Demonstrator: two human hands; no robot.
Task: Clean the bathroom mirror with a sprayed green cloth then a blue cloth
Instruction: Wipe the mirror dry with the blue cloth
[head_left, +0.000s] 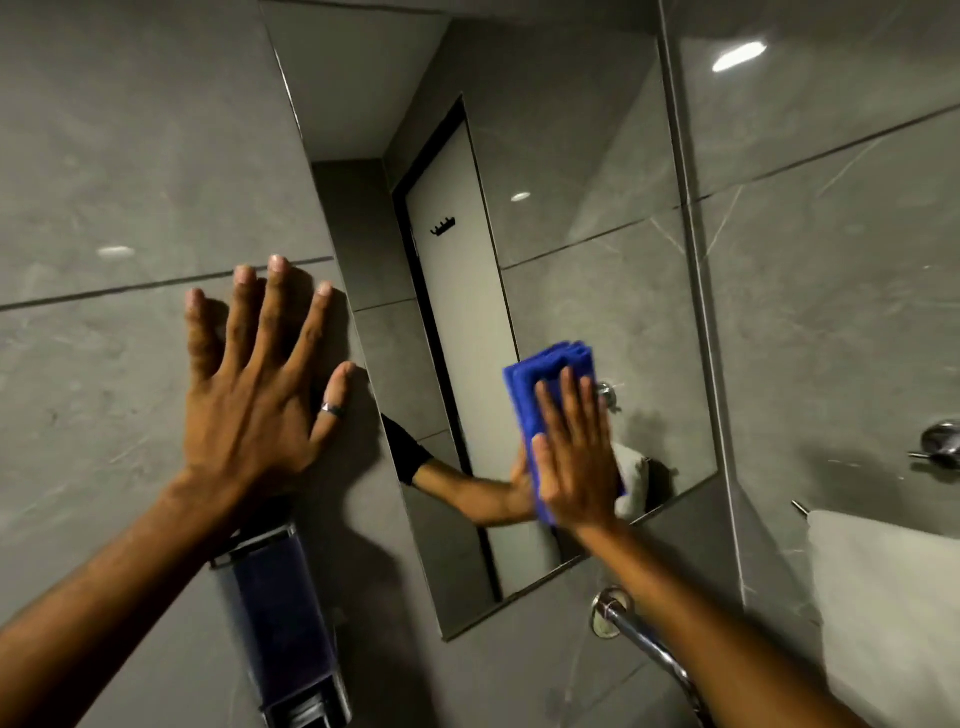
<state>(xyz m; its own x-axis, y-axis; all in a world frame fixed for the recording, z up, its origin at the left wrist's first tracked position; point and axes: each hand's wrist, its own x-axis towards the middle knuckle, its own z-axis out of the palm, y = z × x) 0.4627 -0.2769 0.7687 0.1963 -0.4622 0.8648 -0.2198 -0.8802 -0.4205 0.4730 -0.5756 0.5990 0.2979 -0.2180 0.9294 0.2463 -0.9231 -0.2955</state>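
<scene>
Blue folded cloth (548, 410) lies flat against the lower part of the bathroom mirror (571, 218), pressed there by the straight-fingered right hand (574, 457). Left hand (254, 395), fingers spread and holding nothing, rests on the grey wall tile (130, 171) beside the mirror.

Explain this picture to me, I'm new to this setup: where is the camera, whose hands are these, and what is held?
There is no machine here: a person works with bare hands, and the single picture comes from a wide-angle camera worn on their head, looking at the wall. The left hand lies flat, fingers spread, on the grey tiled wall beside the mirror. The right hand presses a folded blue cloth against the lower part of the mirror with straight fingers; the arm in the glass is its reflection. A wall dispenser hangs below the left arm, and a white towel hangs at the right. No green cloth is in view.
</scene>
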